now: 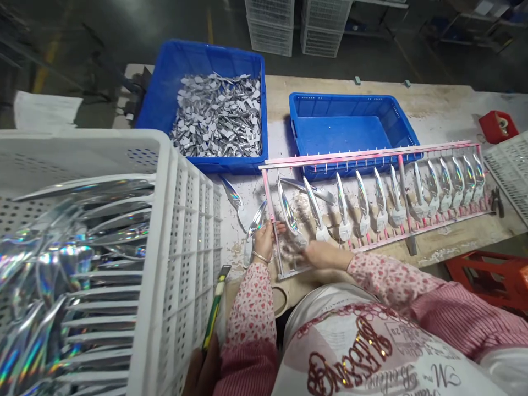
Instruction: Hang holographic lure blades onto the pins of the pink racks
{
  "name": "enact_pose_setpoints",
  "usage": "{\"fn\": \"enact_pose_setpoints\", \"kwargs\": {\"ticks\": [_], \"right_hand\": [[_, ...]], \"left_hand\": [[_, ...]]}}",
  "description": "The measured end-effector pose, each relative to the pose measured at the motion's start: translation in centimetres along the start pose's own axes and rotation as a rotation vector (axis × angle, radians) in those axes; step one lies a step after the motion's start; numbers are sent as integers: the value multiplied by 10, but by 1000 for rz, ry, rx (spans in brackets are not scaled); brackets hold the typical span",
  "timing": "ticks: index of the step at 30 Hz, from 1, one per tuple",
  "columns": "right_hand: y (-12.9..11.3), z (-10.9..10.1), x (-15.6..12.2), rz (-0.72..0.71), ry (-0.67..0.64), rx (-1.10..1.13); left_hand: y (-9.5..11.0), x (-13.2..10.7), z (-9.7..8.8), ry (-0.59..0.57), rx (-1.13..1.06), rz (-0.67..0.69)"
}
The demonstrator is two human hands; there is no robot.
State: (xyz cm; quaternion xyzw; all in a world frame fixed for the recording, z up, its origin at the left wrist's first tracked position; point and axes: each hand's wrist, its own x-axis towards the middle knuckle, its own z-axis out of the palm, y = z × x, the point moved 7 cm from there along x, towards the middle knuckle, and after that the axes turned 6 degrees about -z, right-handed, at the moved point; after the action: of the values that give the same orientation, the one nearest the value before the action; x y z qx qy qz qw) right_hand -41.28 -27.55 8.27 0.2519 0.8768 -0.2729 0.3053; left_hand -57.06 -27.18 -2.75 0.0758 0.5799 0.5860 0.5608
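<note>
At the table (pixel 437 110) front edge, the rack (pixel 371 155) left post is gripped by the closed left hand (pixel 264 242); right hand (pixel 322 254) blurred, grip untellable. Hanging of shiny piece (pixel 289 214) judged underway; peg alignment required.

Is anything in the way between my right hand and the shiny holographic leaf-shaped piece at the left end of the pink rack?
Nothing visible. The right hand lies right at the base of the shiny holographic leaf-shaped piece on the pink rack.
</note>
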Motion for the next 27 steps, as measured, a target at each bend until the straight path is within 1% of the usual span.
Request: {"fn": "enact_pose_setpoints", "kwargs": {"ticks": [2, 3, 4, 5, 7, 8, 9, 11, 12, 13, 14, 16, 17, 18, 19, 20, 22, 23, 24, 25, 27], "right_hand": [[8, -16, -4, 87, 219, 28], [8, -17, -6, 101, 260, 36], [7, -11, -6, 93, 231, 34], [4, -1, -5, 63, 136, 26], [-1, 17, -3, -8, -94, -5], [0, 18, -3, -25, -136, -12], [4, 12, -2, -7, -93, -8], [13, -10, -3, 66, 139, 33], [14, -17, -6, 93, 237, 53], [13, -17, -9, 97, 279, 66], [9, -12, -11, 78, 251, 66], [-2, 8, -14, -1, 48, 53], [-5, 13, -17, -43, -38, 47], [-5, 10, -18, -67, -71, 46], [-1, 1, -19, -63, -41, 51], [4, -14, -19, -35, 44, 53], [14, -43, -21, 59, 288, 44], [16, -47, -23, 101, 343, 37], [14, -40, -22, 121, 321, 35], [9, -26, -21, 120, 233, 38], [-2, 11, -23, 74, -22, 49]], "left_hand": [[1, 2, 1, -3, -21, 1], [1, 3, 1, -1, -23, 3], [1, 4, 1, 1, -18, 1], [1, 4, 1, 3, -9, 1], [2, 5, 1, 7, 1, 11], [2, 5, 1, 10, -1, 16], [2, 4, 1, 11, -7, 19], [3, 4, 2, 9, -21, 17], [3, 3, 2, 7, -24, 11], [3, 3, 2, 3, -25, 6], [3, 2, 3, -1, -20, -1], [1, 1, 2, -6, -6, -7], [1, 1, 2, -6, 0, -6], [0, 1, 1, -6, 2, -2], [-1, 1, 1, -6, -3, 4], [-1, 1, 1, -7, -11, 10], [0, 1, 2, -11, -28, 13], [0, 2, 3, -15, -30, 9], [0, 2, 4, -18, -27, 2], [1, 3, 4, -19, -24, -3], [2, 4, 5, -12, -28, -4]]}}
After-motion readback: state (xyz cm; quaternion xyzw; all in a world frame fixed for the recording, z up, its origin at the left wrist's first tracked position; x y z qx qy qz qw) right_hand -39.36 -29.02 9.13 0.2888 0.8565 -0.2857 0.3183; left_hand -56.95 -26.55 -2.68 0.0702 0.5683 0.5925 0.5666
